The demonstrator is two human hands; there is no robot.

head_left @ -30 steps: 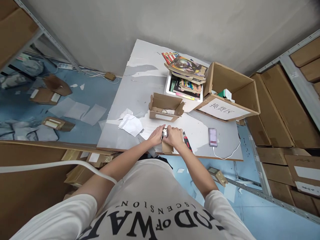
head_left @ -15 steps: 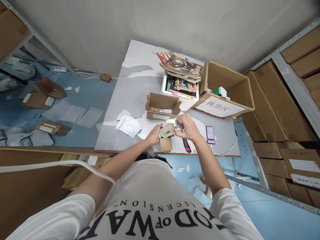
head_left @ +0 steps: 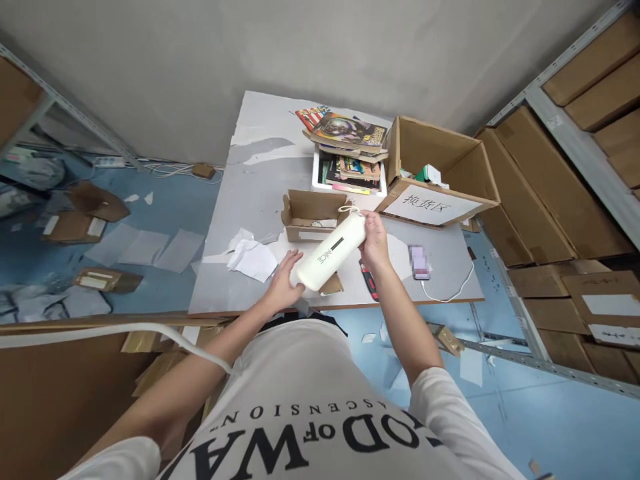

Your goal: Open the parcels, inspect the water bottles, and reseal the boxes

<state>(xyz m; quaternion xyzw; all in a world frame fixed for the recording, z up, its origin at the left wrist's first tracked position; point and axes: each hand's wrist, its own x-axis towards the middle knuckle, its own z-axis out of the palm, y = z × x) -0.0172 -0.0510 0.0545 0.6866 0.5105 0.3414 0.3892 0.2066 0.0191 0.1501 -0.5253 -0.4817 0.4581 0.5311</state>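
Note:
A cream-white bottle (head_left: 327, 260) with "NICE" lettering and a cord loop at one end lies tilted in the air over the table's front part. My right hand (head_left: 374, 240) is closed around its upper, looped end. Close by the other end is my left hand (head_left: 285, 281), its fingers apart; whether a fingertip touches the bottle I cannot tell. Behind the bottle sits an open cardboard box (head_left: 310, 233). Partly hidden beneath the bottle is a small piece of brown cardboard (head_left: 333, 285). A red and black cutter (head_left: 369, 280) lies beside my right wrist.
Crumpled white paper (head_left: 253, 259) lies on the table to the left. Farther back stand a white bin of magazines (head_left: 349, 175) and a large labelled carton (head_left: 435, 205). A phone (head_left: 419, 261) with a white cable is at the right. Shelves of boxes (head_left: 595, 293) flank the table.
The bottle has turned from nearly end-on to lying lengthwise across my view. My left hand has moved off to the left and opened, while my right hand keeps hold of the looped end.

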